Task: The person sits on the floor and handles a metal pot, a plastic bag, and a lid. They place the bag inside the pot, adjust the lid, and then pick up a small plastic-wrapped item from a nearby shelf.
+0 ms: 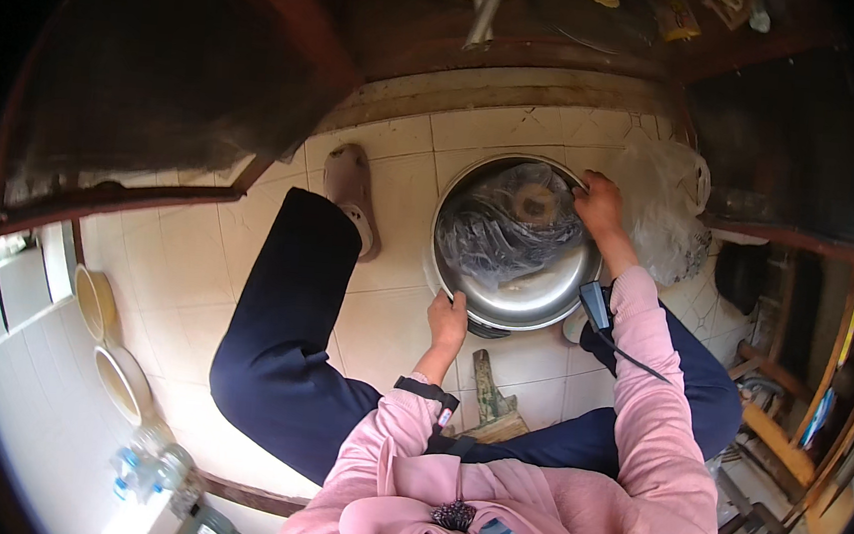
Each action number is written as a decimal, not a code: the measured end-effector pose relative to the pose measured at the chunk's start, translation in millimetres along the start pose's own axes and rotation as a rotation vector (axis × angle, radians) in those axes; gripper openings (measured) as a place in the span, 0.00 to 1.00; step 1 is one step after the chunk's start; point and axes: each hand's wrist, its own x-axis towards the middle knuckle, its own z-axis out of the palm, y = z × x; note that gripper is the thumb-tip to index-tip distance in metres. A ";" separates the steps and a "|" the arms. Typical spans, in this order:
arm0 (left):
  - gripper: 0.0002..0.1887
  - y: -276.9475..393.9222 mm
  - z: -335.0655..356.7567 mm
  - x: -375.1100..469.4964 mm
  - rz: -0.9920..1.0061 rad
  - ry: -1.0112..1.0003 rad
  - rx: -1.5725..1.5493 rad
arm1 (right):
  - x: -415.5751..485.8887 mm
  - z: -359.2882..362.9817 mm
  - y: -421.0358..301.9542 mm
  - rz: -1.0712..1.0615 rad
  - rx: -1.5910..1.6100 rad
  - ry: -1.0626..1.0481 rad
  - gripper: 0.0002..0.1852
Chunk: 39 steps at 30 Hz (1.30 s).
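Observation:
A large round metal pot (537, 298) stands between my legs, over the tiled floor. Crumpled clear plastic bagging (501, 228) fills much of it, and a tan ring-shaped item shows dimly through the plastic. My left hand (447, 320) grips the near-left rim, thumb on top. At the far-right rim, my right hand (599, 201) has its fingers closed over the edge. A black handle (488, 330) sticks out below the near side of the pot. What lies under the plastic is hidden.
Beside the pot at right lies a translucent plastic bag (668, 218). A wooden board with a handle (492, 400) is on the floor near me. Open cabinet doors (156, 80) flank both sides. A wooden rack (790, 439) stands right; bowls (121, 382) and plastic bottles (156, 464) are left.

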 end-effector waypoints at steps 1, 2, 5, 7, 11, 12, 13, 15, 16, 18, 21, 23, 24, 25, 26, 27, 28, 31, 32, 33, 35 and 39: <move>0.15 4.5 -1.9 0.1 0.062 0.020 -0.001 | 0.9 -2.6 1.6 -0.025 0.034 0.017 0.09; 0.14 7.7 -3.8 0.7 0.080 0.013 0.023 | 0.6 -4.2 2.7 -0.030 0.045 0.026 0.09; 0.15 12.5 -3.2 1.4 0.080 0.040 0.039 | -1.5 -2.8 7.4 -0.044 0.085 0.073 0.08; 0.15 11.8 -3.0 4.2 0.030 0.016 0.052 | -7.8 1.9 11.4 -0.018 0.127 0.114 0.09; 0.14 5.8 -2.7 7.2 -0.010 0.027 0.082 | -18.6 14.9 20.8 0.001 0.166 0.136 0.10; 0.14 4.8 -1.9 7.6 -0.007 0.018 0.078 | -20.1 16.0 22.8 0.006 0.186 0.135 0.11; 0.14 3.7 -1.2 7.8 -0.011 0.008 0.094 | -21.7 16.8 23.7 0.003 0.232 0.134 0.11; 0.14 2.6 0.4 8.6 -0.012 0.005 0.119 | -19.8 14.8 23.4 0.017 0.203 0.094 0.10; 0.14 2.6 1.7 9.6 -0.008 0.013 0.124 | -17.1 12.7 21.8 0.059 0.201 0.065 0.09; 0.15 3.7 4.3 13.2 -0.010 0.033 0.130 | -9.8 10.1 15.6 0.053 0.210 0.025 0.09; 0.18 5.5 4.7 18.9 -0.048 0.043 0.133 | 7.3 8.4 6.9 0.098 0.167 -0.127 0.10; 0.19 6.2 3.1 22.4 -0.085 0.016 0.133 | 17.3 13.1 3.1 0.038 0.095 -0.166 0.11; 0.19 6.7 3.3 23.4 -0.080 0.012 0.160 | 19.8 16.2 2.3 -0.034 0.043 -0.144 0.11; 0.19 6.8 3.4 23.5 -0.075 0.020 0.186 | 20.4 18.8 2.2 -0.100 -0.009 -0.130 0.11; 0.20 6.9 3.8 24.0 -0.068 0.027 0.210 | 21.7 20.3 2.8 -0.104 -0.022 -0.143 0.11; 0.20 6.8 4.1 24.2 -0.059 0.024 0.212 | 22.7 21.3 3.3 -0.103 -0.036 -0.158 0.11; 0.20 6.7 4.1 24.3 -0.049 0.022 0.213 | 23.8 21.5 3.7 -0.078 -0.058 -0.182 0.11; 0.20 7.3 2.1 22.6 -0.023 0.012 0.195 | 27.1 16.5 2.0 -0.123 -0.047 -0.214 0.11; 0.20 8.0 0.6 21.9 -0.013 0.021 0.184 | 27.2 12.9 0.7 -0.052 -0.029 -0.264 0.11; 0.20 9.3 -1.2 20.7 -0.013 0.024 0.196 | 26.4 7.6 -0.2 0.017 -0.011 -0.318 0.12; 0.21 13.3 -4.4 14.5 -0.030 0.036 0.226 | 23.5 1.7 -4.3 0.036 0.006 -0.339 0.13; 0.22 25.4 -13.9 9.5 0.007 0.026 0.173 | 20.9 -13.5 -9.1 -0.081 -0.020 -0.227 0.14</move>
